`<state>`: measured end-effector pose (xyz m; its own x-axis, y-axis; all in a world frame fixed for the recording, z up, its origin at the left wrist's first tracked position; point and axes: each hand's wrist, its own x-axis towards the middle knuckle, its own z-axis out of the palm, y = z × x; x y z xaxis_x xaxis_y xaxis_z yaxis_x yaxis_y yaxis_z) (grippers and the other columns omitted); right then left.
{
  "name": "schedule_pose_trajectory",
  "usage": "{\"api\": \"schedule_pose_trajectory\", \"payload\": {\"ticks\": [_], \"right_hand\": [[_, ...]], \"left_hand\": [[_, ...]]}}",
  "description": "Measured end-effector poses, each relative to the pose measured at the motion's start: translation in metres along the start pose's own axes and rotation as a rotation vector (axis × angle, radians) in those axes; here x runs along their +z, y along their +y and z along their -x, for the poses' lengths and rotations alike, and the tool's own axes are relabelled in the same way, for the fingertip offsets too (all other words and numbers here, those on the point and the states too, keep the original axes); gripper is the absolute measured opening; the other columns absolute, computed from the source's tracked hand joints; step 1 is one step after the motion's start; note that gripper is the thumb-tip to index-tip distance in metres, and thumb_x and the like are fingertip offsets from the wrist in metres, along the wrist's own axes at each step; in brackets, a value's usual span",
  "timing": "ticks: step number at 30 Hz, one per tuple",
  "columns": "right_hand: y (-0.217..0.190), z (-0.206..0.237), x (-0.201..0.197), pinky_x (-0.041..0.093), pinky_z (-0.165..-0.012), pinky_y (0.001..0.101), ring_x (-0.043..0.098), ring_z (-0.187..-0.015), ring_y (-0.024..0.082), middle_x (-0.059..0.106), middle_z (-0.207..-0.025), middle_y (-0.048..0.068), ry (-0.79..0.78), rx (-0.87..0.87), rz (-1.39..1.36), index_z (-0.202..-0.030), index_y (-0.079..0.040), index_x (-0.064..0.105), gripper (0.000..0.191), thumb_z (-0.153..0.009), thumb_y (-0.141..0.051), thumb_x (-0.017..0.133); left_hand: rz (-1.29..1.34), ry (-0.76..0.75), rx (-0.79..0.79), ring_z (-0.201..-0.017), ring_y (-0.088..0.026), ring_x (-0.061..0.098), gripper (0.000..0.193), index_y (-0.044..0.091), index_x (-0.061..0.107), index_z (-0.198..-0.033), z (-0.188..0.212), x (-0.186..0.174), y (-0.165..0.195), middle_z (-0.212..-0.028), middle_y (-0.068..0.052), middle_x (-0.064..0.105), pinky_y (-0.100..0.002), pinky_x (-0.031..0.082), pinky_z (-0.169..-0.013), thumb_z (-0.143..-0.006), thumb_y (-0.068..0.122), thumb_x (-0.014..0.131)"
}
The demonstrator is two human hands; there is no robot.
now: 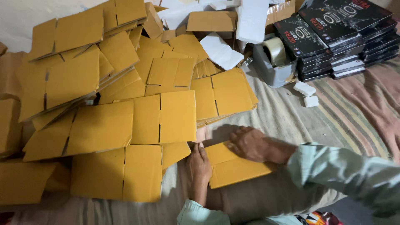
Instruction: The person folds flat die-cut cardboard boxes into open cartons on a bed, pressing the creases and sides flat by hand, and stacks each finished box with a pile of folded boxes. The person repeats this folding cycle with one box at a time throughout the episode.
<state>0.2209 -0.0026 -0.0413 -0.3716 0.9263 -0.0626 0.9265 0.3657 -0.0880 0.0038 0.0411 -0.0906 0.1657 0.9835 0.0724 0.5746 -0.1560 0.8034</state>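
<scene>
Head view: both hands press on a small flattened cardboard box (pixel 233 164) lying on the striped cloth (pixel 333 112). The left hand (pixel 199 164) lies flat at the box's left edge, fingers together; the right hand (pixel 250 143) curls loosely over its top edge, gripping nothing else. Just left of the box a loose heap of cardboard flats (pixel 108 96) leans and could slide onto it if nudged

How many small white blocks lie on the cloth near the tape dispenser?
2: one white block just right of the tape dispenser, another just below it. Others may be hidden.
</scene>
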Motion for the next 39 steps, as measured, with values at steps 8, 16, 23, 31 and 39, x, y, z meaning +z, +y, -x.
{"api": "schedule_pose_trajectory", "payload": {"ticks": [8, 16, 23, 31, 39], "right_hand": [[-0.002, 0.002, -0.021, 0.051, -0.09, 0.0484, 0.062, -0.102, 0.041, 0.065, -0.103, 0.023, -0.014, 0.027, -0.045, -0.113, 0.005, 0.061, 0.083, -0.083, -0.072, 0.061], [-0.049, -0.05, 0.013, 0.055, -0.072, 0.0517, 0.057, -0.119, 0.044, 0.059, -0.123, 0.026, 0.029, -0.018, 0.001, -0.126, 0.006, 0.057, 0.086, -0.086, -0.07, 0.058], [-0.038, -0.038, 0.021, 0.052, -0.084, 0.0521, 0.058, -0.112, 0.042, 0.061, -0.116, 0.025, 0.04, -0.014, -0.025, -0.122, 0.006, 0.057, 0.086, -0.086, -0.072, 0.059], [0.017, 0.025, -0.008, 0.048, -0.091, 0.0524, 0.061, -0.103, 0.043, 0.064, -0.107, 0.025, 0.235, -0.006, 0.003, -0.109, 0.005, 0.06, 0.073, -0.087, -0.065, 0.058], [-0.012, -0.003, 0.001, 0.051, -0.091, 0.0524, 0.061, -0.099, 0.041, 0.063, -0.101, 0.025, 0.05, 0.096, 0.031, -0.104, 0.004, 0.062, 0.071, -0.097, -0.066, 0.052]], "left_hand": [[0.028, -0.031, -0.059, -0.11, -0.05, 0.061, 0.06, 0.001, 0.064, -0.127, 0.0, 0.009, -0.007, -0.118, -0.03, 0.067, -0.055, 0.048, -0.092, -0.105, 0.047, 0.031], [-0.021, -0.201, -0.275, -0.104, -0.047, 0.065, 0.076, -0.001, 0.066, -0.118, 0.008, -0.006, -0.008, -0.109, -0.031, 0.07, -0.051, 0.049, -0.096, -0.104, 0.059, 0.021], [0.133, -0.13, -0.236, -0.106, -0.046, 0.065, 0.07, 0.002, 0.061, -0.129, 0.011, -0.002, -0.009, -0.114, -0.03, 0.069, -0.052, 0.052, -0.091, -0.098, 0.059, 0.036], [0.01, -0.082, -0.128, -0.121, -0.046, 0.058, 0.065, 0.003, 0.055, -0.139, 0.007, 0.005, -0.016, -0.131, -0.028, 0.062, -0.05, 0.046, -0.1, -0.099, 0.053, 0.049], [-0.025, -0.139, -0.102, -0.101, -0.047, 0.064, 0.046, 0.006, 0.064, -0.116, 0.008, -0.006, -0.004, -0.105, -0.028, 0.07, -0.055, 0.048, -0.085, -0.103, 0.044, 0.044]]}}
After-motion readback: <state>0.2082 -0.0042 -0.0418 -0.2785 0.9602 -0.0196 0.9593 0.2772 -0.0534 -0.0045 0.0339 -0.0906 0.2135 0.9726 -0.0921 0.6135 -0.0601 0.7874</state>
